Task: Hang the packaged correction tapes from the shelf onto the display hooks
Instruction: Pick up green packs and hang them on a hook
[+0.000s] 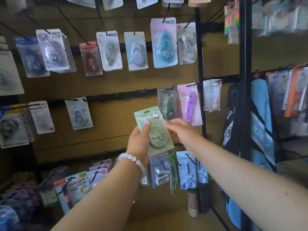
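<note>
Pegboard wall (116, 80); both hands hold green pkg (155, 130).

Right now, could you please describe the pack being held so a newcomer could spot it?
Start at the brown pegboard wall and drop to its middle black rail. Just below, the left hand grips a pale green correction tape pack, while the right hand touches its edge. It alone hangs on no hook and shows a panda badge.
</note>
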A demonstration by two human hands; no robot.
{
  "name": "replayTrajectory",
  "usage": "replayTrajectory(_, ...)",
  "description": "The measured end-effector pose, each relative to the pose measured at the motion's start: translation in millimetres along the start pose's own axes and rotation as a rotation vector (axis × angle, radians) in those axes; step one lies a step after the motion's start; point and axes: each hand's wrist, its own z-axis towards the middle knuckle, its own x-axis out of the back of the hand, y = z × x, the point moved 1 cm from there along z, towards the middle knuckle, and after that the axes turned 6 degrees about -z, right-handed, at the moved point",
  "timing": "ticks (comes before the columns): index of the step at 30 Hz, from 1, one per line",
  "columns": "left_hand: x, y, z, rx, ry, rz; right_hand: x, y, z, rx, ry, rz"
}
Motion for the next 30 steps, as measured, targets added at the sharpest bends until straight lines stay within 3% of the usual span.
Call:
replayTrajectory(8,-13.8,7.5,-8.1,-0.025,-0.026,0.053,5.3,5.3,-13.9,0.097,-0.033,0.104)
replayTrajectory(12,-12.4,6.6,-5.6,-0.012,0.033,0.117,13.9,2.6,-12.4,0.106,0.042,0.134)
replayTrajectory(20,3.1,1.5,4.5,0.043,0.121,-0.015,36.6,-12.1,2.2,0.059,0.279,0.176)
replayTrajectory(30,8.3,-9.2,5.9,0.093,0.136,-0.058,40.9,-13.4,21.0,0.047,0.318,0.139)
